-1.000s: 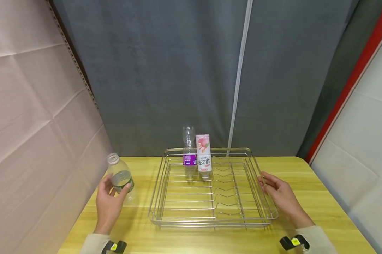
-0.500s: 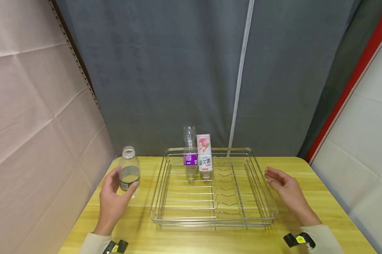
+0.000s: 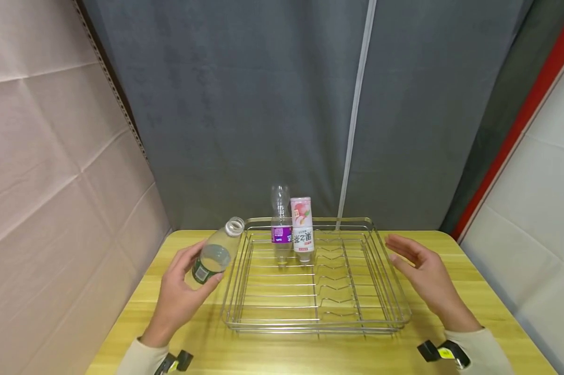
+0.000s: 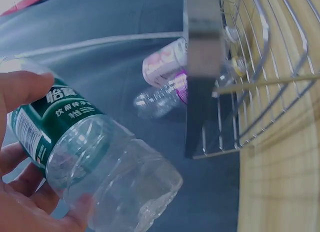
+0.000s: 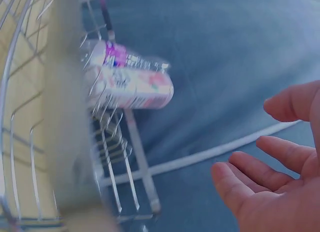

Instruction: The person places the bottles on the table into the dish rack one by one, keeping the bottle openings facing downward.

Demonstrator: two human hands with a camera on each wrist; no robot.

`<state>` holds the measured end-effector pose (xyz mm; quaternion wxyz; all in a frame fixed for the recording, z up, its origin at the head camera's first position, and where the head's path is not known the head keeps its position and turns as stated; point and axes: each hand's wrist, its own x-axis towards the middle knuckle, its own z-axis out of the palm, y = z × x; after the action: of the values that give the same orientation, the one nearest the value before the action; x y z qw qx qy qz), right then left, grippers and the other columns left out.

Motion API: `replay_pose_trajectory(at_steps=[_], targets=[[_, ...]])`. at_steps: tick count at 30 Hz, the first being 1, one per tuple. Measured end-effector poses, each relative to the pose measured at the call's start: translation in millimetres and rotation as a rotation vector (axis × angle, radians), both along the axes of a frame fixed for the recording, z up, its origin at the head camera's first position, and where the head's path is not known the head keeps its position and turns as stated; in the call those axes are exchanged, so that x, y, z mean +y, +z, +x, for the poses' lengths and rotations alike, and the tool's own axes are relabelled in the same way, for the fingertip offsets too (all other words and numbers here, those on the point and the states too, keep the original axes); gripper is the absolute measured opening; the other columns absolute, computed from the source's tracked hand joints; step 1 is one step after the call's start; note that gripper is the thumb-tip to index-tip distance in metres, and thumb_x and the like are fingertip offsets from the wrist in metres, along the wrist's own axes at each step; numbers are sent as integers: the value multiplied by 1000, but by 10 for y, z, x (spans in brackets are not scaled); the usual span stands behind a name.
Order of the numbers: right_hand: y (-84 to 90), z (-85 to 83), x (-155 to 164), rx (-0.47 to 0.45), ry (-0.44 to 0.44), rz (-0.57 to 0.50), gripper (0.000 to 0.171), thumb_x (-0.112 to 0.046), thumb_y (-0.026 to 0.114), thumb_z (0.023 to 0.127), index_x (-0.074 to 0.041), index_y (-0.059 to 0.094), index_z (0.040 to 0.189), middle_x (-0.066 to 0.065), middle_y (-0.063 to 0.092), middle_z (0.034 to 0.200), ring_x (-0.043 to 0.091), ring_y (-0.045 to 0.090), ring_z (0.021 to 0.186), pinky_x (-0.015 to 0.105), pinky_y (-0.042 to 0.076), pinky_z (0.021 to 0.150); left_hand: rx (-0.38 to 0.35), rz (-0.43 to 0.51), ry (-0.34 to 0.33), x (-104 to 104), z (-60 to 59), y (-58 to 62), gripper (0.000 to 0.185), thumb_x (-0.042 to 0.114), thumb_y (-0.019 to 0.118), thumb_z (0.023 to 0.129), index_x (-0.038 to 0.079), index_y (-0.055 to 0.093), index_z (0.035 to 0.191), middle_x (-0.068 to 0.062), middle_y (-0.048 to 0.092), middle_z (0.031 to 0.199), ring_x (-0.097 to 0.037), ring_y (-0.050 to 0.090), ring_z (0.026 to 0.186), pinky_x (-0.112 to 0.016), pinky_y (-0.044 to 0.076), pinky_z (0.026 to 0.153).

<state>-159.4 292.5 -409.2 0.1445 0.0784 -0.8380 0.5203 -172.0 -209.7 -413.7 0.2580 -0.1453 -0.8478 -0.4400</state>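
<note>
My left hand point(image 3: 181, 299) grips a clear plastic bottle point(image 3: 215, 254) with a green label, its capless neck tilted to the right toward the wire rack. In the left wrist view the thumb lies over the bottle's green label point(image 4: 60, 109) and the fingers curl behind it. The metal dish rack point(image 3: 282, 329) stands on the table between my hands. At its back two bottles lean upside down: a clear one with a purple label point(image 3: 281, 234) and a pink-and-white one point(image 3: 303, 225). My right hand point(image 3: 427, 276) is held beside the rack's right side, fingers relaxed and holding nothing.
The rack has a raised wire rim and wavy dividers point(image 3: 335, 289) on its right half. A grey curtain point(image 3: 244, 114) hangs behind the wooden table point(image 3: 282, 359). White cloth walls point(image 3: 66, 198) flank it left and right.
My left hand has brought the green-labelled bottle rightward to the rack's left side and tipped its neck to the right. The right hand has come off the rack's right rim and stays close by.
</note>
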Motion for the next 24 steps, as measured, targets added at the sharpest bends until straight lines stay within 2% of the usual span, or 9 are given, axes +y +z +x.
replay_pose_trajectory(at_steps=[2,4,8,10,12,18,24], targets=[[63,26,-68,15,21,1,49,-18,65,107,-5,55,152,-9,64,144,-19,56,121,3,50,92,19,-42,-24,51,-1,27,82,9,94,79,23,58,151,-3,63,137,-8,60,121,-4,42,105],[121,42,-140,23,45,2,48,-18,66,106,-5,56,152,-1,64,147,-18,56,123,4,51,93,34,-84,-42,109,-9,57,82,10,95,77,22,59,149,-3,64,138,-10,61,122,-7,45,105],[232,50,-286,28,98,-1,48,-19,66,106,-7,56,152,18,60,152,-16,55,126,5,51,96,53,-166,-75,235,-29,116,80,14,97,75,21,62,147,-1,67,139,-17,65,124,-27,57,103],[285,45,-353,24,124,-8,49,-20,66,106,-8,55,152,20,58,153,-15,55,127,7,52,96,54,-193,-104,299,-39,139,78,16,97,75,20,63,146,0,67,139,-19,67,123,-38,61,100],[334,36,-410,26,153,-23,48,-19,66,106,-8,55,152,20,57,153,-12,55,128,8,53,97,46,-210,-137,360,-44,157,77,19,97,76,18,63,145,0,68,140,-20,68,122,-44,62,98],[436,23,-557,22,252,-59,47,-13,67,105,-5,56,150,23,57,152,-8,58,128,13,55,99,29,-284,-226,522,-35,222,77,23,97,75,15,64,144,-2,68,141,-22,69,121,-38,64,94],[472,58,-691,-24,356,-40,47,-13,70,103,-2,58,147,21,59,149,-3,63,125,17,56,100,80,-396,-302,670,3,303,77,24,98,73,13,66,142,-4,70,141,-23,70,122,-40,64,95]])
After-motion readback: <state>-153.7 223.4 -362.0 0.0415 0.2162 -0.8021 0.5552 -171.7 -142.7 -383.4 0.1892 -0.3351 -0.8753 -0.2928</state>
